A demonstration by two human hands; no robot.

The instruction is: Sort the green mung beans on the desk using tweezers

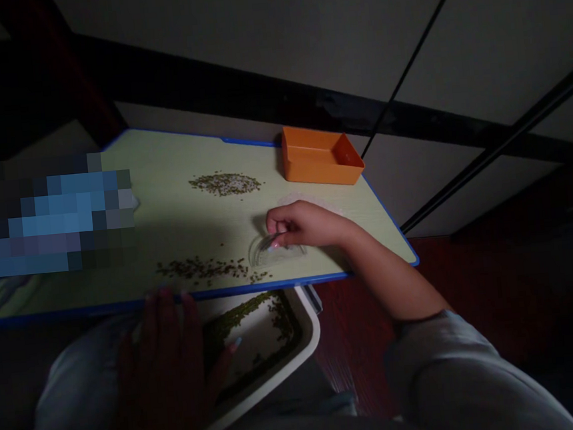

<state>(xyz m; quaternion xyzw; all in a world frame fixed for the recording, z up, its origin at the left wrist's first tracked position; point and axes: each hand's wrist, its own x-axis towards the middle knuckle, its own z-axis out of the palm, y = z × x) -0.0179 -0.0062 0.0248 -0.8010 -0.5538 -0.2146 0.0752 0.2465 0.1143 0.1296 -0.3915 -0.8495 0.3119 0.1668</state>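
Observation:
My right hand rests on the pale table, its fingers pinched on a clear plastic piece that lies near the front edge. A strip of small green beans lies just left of that piece. A second heap of beans sits farther back. My left hand is below the table edge with fingers spread, holding the left side of a white tray on my lap. The tray holds more green beans.
An orange box stands at the table's back right. The table has a blue rim. A blurred blue patch covers the left side. Dark red floor lies to the right, and black bars cross behind the table.

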